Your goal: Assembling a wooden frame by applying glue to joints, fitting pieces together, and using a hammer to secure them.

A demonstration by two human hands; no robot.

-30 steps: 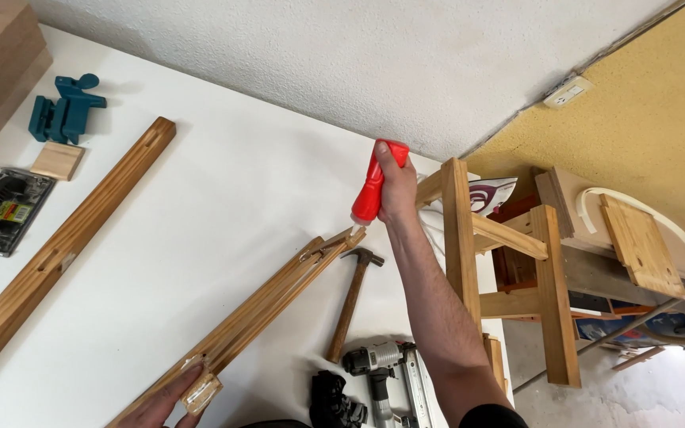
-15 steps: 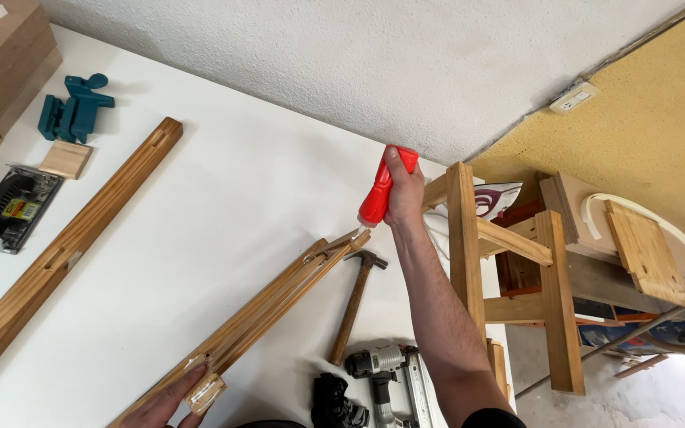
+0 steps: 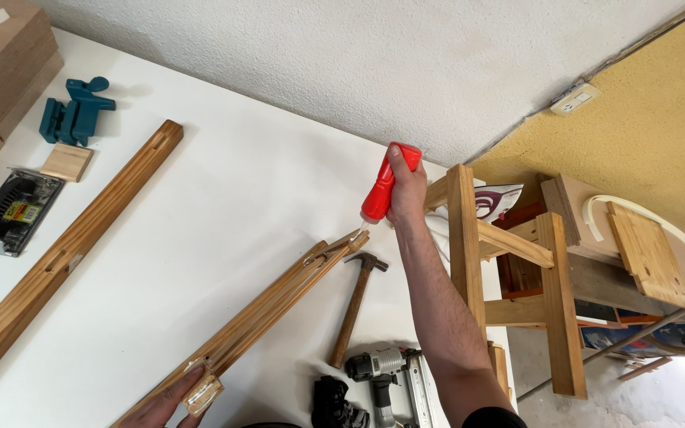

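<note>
Gluing step, I judge — right hand (image 3: 406, 189) grips the red plastic glue bottle (image 3: 384, 186), nozzle down over the long grooved wooden rail's (image 3: 267, 313) one-o'clock end, left hand (image 3: 170, 403) pinning its seven-o'clock end — next needs a steady squeeze.

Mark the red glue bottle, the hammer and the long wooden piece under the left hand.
red glue bottle (image 3: 382, 189), head view, on the red body below the right hand's grip.
hammer (image 3: 352, 315), head view, on the wooden handle.
long wooden piece (image 3: 267, 313), head view, mid-length on its upper face.
</note>
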